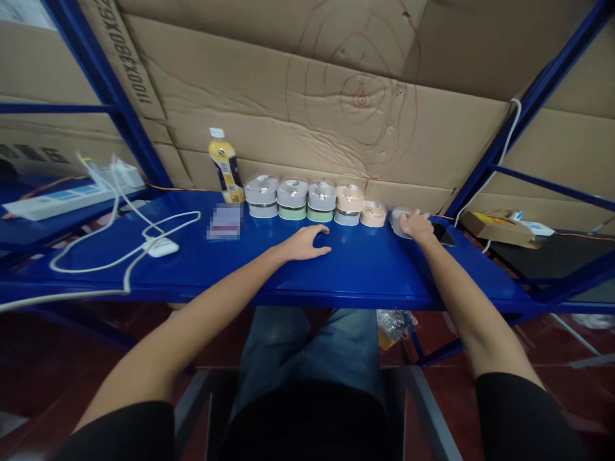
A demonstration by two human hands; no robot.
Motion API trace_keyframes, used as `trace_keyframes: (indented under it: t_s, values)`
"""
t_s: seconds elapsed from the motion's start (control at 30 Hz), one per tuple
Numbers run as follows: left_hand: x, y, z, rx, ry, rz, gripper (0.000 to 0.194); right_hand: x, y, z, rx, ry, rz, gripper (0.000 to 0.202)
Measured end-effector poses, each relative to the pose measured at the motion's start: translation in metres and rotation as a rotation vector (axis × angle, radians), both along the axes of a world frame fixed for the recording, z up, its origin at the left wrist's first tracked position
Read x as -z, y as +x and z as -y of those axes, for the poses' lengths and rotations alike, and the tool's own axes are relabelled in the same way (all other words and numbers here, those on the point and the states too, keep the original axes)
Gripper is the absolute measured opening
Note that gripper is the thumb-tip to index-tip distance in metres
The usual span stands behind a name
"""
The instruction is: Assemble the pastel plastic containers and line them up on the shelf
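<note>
My right hand (419,226) is at the right end of the blue table, its fingers curled on the near right side of a grey lidded container (398,222) that it partly covers. My left hand (308,244) hovers over or rests on the table, empty, with thumb and fingers apart. Just behind it runs a row of small containers with clear covers: a grey stack (262,196), two grey-over-green stacks (292,200) (321,201), a peach-over-grey stack (348,205) and a single peach container (373,214).
A yellow drink bottle (225,168) stands left of the row, behind a blurred-out flat item (225,221). White cables and a white charger (162,247) lie at the left. A dark phone-like object (442,234) sits beside my right wrist. Cardboard (269,83) walls the back.
</note>
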State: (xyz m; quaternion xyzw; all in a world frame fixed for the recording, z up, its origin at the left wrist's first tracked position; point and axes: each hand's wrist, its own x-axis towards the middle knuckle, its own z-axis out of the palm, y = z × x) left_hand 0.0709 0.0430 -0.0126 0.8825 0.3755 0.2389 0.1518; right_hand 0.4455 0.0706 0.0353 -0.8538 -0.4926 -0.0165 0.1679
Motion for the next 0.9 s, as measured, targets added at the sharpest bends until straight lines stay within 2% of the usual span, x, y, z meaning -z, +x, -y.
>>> trace_keyframes:
  t_s: [0.13,0.27,0.37,0.4,0.47,0.53,0.57,0.7,0.83,0.9]
  values:
    - [-0.002,0.000,0.002,-0.006,-0.002,-0.022,0.068,0.001,-0.011,-0.021,-0.081,0.017,-0.049,0.065]
    - [-0.003,0.000,0.002,-0.012,-0.007,-0.044,0.069,0.008,-0.011,-0.017,-0.157,0.060,-0.051,0.064]
    - [-0.002,-0.001,0.001,-0.008,-0.008,-0.046,0.068,0.009,-0.011,-0.010,-0.162,0.189,0.052,0.068]
    - [-0.001,-0.001,0.000,-0.004,-0.005,-0.044,0.067,0.008,-0.014,-0.008,-0.213,0.234,0.118,0.068]
    - [0.000,-0.001,-0.001,0.005,0.005,-0.031,0.065,0.006,-0.024,-0.005,-0.410,0.260,0.260,0.067]
    - [0.001,-0.001,-0.002,0.016,0.013,-0.011,0.064,0.007,-0.040,-0.004,-0.602,0.181,0.356,0.069]
    - [0.002,-0.002,-0.003,0.020,0.014,-0.002,0.064,0.008,-0.048,-0.003,-0.654,0.127,0.381,0.070]
    - [0.004,-0.002,-0.004,0.025,0.020,0.009,0.062,0.013,-0.074,0.011,-0.667,0.014,0.398,0.073]
    - [0.004,-0.002,-0.004,0.026,0.024,0.007,0.061,0.009,-0.079,0.048,-0.672,0.051,0.386,0.063]
    - [0.003,-0.001,-0.003,0.024,0.020,0.006,0.062,0.004,-0.079,0.066,-0.589,0.110,0.329,0.065]
